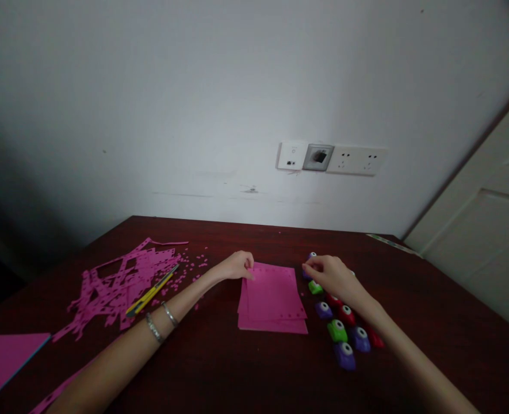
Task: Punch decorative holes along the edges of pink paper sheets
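Observation:
My left hand [237, 265] pinches the upper left corner of a pink paper sheet [274, 294]. That sheet rests slightly askew on more pink paper, and small punched shapes line its top and lower right edges. My right hand [332, 277] is closed to the right of the paper, thumb and forefinger together. Whatever it may hold is too small to make out. Craft punches lie beside and beneath it, among them a green punch [337, 330], a purple punch [344, 355] and a red punch [346, 314]. The hand partly hides several of them.
Pink paper scraps [129, 282] with punched holes heap at the left, with tiny cut-outs around them. A yellow utility knife [153, 292] lies on the heap. At far left is a larger pink sheet [8, 362]. Wall sockets [355, 160] sit above the dark table [237, 374].

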`<state>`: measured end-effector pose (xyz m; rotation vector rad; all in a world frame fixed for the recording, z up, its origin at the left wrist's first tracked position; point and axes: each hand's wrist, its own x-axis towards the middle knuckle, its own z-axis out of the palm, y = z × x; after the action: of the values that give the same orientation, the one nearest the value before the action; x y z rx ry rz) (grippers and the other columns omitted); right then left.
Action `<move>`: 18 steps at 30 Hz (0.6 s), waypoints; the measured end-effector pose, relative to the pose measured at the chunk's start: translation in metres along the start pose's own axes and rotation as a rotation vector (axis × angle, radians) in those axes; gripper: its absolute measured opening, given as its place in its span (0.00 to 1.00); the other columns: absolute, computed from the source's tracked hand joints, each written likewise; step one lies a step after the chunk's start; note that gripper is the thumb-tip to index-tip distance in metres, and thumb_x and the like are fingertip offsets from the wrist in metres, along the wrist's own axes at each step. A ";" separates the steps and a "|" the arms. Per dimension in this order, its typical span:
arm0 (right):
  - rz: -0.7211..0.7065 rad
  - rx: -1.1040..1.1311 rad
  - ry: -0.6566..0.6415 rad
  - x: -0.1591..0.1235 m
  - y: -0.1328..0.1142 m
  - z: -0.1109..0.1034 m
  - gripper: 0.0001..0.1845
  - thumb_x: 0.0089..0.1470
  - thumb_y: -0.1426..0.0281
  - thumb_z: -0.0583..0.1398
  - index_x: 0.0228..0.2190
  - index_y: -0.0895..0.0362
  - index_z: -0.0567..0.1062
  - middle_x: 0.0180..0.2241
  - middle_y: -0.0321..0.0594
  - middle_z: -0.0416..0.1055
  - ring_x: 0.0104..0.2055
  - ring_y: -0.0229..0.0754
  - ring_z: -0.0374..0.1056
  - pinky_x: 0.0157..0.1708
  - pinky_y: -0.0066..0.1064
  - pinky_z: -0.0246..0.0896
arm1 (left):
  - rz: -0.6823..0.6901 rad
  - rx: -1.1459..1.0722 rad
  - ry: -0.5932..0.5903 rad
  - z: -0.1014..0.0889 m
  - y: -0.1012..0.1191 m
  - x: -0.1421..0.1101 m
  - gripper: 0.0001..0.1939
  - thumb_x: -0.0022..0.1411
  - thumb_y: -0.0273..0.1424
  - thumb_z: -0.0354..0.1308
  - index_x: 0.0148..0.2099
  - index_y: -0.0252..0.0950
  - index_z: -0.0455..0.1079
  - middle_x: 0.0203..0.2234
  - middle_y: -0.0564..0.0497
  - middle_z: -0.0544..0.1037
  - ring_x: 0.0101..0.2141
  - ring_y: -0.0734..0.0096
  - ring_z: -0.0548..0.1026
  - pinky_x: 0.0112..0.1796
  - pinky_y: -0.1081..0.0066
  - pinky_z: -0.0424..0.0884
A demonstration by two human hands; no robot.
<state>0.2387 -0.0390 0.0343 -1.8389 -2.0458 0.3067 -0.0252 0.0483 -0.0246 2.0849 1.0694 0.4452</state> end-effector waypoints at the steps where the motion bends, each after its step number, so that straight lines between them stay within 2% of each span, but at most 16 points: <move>1: -0.003 0.011 -0.004 0.001 0.002 0.001 0.14 0.51 0.63 0.53 0.25 0.54 0.76 0.25 0.39 0.74 0.28 0.41 0.69 0.27 0.27 0.56 | -0.001 -0.064 -0.015 -0.002 0.002 -0.001 0.14 0.39 0.32 0.65 0.30 0.33 0.66 0.21 0.56 0.69 0.24 0.76 0.67 0.25 0.75 0.60; 4: -0.025 0.074 -0.030 0.003 0.005 0.001 0.12 0.50 0.65 0.54 0.25 0.56 0.76 0.24 0.39 0.74 0.27 0.41 0.68 0.26 0.28 0.57 | 0.031 -0.236 -0.061 -0.012 0.010 -0.003 0.16 0.41 0.33 0.65 0.33 0.31 0.68 0.22 0.54 0.71 0.25 0.76 0.68 0.28 0.73 0.63; 7: -0.039 0.195 -0.033 0.004 0.006 -0.002 0.10 0.48 0.68 0.55 0.31 0.57 0.76 0.29 0.40 0.75 0.31 0.41 0.69 0.32 0.29 0.61 | 0.072 -0.321 -0.049 -0.030 0.017 -0.007 0.16 0.43 0.33 0.65 0.35 0.30 0.70 0.24 0.52 0.73 0.25 0.77 0.69 0.30 0.72 0.65; 9: -0.017 0.337 -0.067 0.004 0.005 -0.006 0.14 0.47 0.69 0.57 0.37 0.58 0.74 0.34 0.41 0.75 0.34 0.42 0.70 0.34 0.31 0.63 | 0.075 -0.342 -0.033 -0.042 0.021 -0.010 0.16 0.45 0.34 0.64 0.35 0.30 0.70 0.23 0.52 0.73 0.24 0.77 0.69 0.28 0.72 0.65; 12: 0.021 0.586 -0.200 0.002 0.000 -0.010 0.21 0.45 0.69 0.58 0.44 0.59 0.70 0.43 0.44 0.72 0.37 0.41 0.70 0.32 0.31 0.66 | 0.068 -0.370 -0.027 -0.058 0.026 -0.014 0.14 0.47 0.35 0.63 0.35 0.31 0.71 0.23 0.51 0.73 0.24 0.77 0.69 0.26 0.72 0.65; 15: 0.021 0.722 -0.283 0.000 -0.006 -0.009 0.23 0.43 0.70 0.59 0.45 0.58 0.68 0.46 0.45 0.70 0.38 0.41 0.70 0.33 0.32 0.67 | 0.059 -0.416 -0.019 -0.067 0.029 -0.019 0.13 0.48 0.35 0.63 0.35 0.32 0.70 0.24 0.51 0.73 0.25 0.77 0.69 0.26 0.73 0.65; 18: -0.001 0.763 -0.296 0.000 -0.008 -0.003 0.23 0.42 0.72 0.59 0.44 0.59 0.68 0.45 0.46 0.70 0.37 0.40 0.70 0.34 0.33 0.67 | 0.048 -0.463 -0.040 -0.070 0.032 -0.023 0.14 0.48 0.35 0.62 0.36 0.32 0.70 0.25 0.51 0.72 0.25 0.77 0.68 0.25 0.74 0.65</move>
<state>0.2329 -0.0400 0.0398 -1.3592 -1.7265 1.2242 -0.0626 0.0499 0.0468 1.7017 0.8024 0.6085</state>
